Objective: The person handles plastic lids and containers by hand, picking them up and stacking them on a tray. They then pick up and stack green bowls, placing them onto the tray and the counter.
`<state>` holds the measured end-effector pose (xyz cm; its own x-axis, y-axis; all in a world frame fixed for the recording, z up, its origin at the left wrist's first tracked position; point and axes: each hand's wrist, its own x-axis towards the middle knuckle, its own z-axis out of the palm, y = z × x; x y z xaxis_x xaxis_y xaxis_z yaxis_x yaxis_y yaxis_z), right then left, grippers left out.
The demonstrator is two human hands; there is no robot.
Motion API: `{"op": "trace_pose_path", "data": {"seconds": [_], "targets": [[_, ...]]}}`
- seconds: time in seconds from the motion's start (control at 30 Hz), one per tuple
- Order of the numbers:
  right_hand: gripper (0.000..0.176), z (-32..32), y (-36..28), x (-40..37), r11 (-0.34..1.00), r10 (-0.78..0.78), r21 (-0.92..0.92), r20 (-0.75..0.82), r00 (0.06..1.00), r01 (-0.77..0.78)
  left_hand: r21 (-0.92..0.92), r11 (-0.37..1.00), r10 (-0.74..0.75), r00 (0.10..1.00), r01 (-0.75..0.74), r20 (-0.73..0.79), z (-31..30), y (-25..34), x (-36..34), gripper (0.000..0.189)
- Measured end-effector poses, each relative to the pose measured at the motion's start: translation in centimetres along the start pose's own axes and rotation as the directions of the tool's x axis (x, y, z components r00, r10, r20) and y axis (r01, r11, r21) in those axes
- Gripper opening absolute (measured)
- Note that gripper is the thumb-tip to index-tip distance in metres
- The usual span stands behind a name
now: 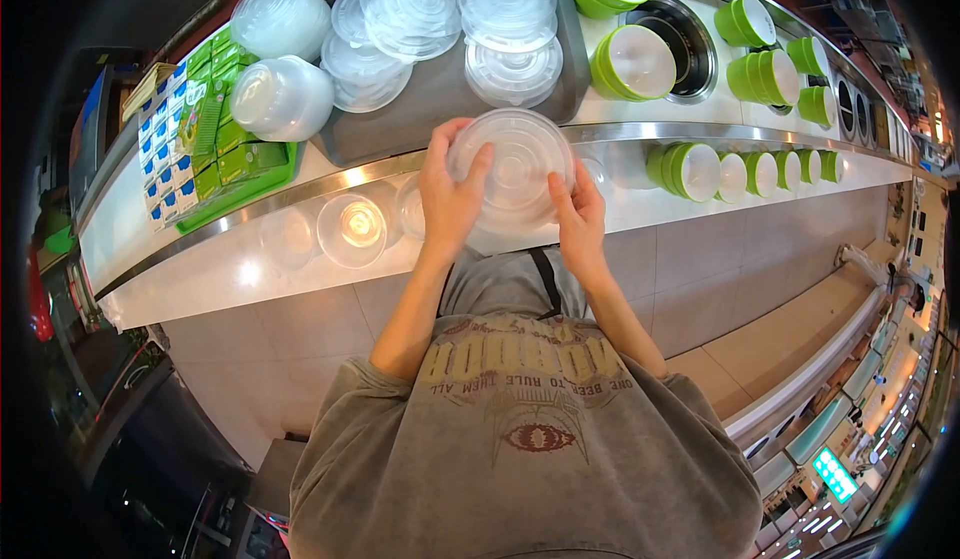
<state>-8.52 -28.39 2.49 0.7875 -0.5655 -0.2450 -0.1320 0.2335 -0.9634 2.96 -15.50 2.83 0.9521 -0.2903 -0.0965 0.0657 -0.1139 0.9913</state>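
Note:
I hold a clear round plastic container with its lid [512,164] between both hands, over the front edge of the white counter [200,259]. My left hand [452,199] grips its left rim, thumb on top. On the right side, my right hand [578,221] presses against the rim. Clear bowls [352,229] stand in a row on the counter just left of my hands.
A dark tray [440,94] behind holds stacks of clear lids [510,9] and upturned clear bowls [282,97]. Green-and-white bowls [632,63] line the back and right of the counter. A green tray with small packets [215,149] sits at the left.

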Motion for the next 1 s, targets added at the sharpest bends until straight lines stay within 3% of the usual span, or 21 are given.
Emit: {"op": "trace_pose_path", "data": {"seconds": [0.13,0.17,0.23,0.33,0.53,0.63,0.83,0.93,1.0], "targets": [[0.053,-1.7,-0.3,0.1,0.978,0.181,0.120,-0.071,0.981,-0.172,-0.103,0.985,-0.132,0.987,0.142,0.097,0.1,-0.2,4.5,0.032],[0.053,-1.8,-0.6,0.1,0.966,0.189,0.196,-0.089,0.978,-0.169,0.036,0.999,0.032,0.998,-0.035,0.063,0.6,-0.7,6.2,0.031],[0.054,-2.2,-0.8,0.2,0.951,0.190,0.268,-0.100,0.977,-0.158,0.318,0.875,0.366,0.929,-0.364,0.057,1.8,-1.6,10.4,0.029],[0.055,-3.4,-0.6,-0.4,0.958,0.164,0.255,-0.110,0.980,-0.132,0.581,0.550,0.606,0.766,-0.600,0.217,3.8,-2.0,15.2,0.029],[0.052,-4.1,-0.3,-1.3,0.956,0.177,0.257,-0.133,0.975,-0.139,0.720,0.297,0.586,0.715,-0.627,0.382,6.5,-3.4,18.2,0.023],[0.054,-4.3,0.1,-1.5,0.958,0.182,0.249,-0.151,0.972,-0.141,0.665,0.312,0.613,0.679,-0.678,0.405,6.1,-3.6,18.4,0.021],[0.055,-3.9,0.1,-0.4,0.960,0.178,0.244,-0.153,0.972,-0.137,0.596,0.482,0.743,0.660,-0.642,0.110,3.0,2.2,13.8,0.019],[0.053,-3.1,-0.4,0.2,0.959,0.184,0.246,-0.153,0.971,-0.143,0.353,0.801,0.554,0.822,-0.484,-0.130,0.8,5.3,9.1,0.021],[0.053,-2.6,-0.8,0.6,0.961,0.182,0.236,-0.133,0.974,-0.147,-0.026,0.941,0.322,0.918,-0.336,-0.230,-0.4,5.3,6.1,0.020]]}}
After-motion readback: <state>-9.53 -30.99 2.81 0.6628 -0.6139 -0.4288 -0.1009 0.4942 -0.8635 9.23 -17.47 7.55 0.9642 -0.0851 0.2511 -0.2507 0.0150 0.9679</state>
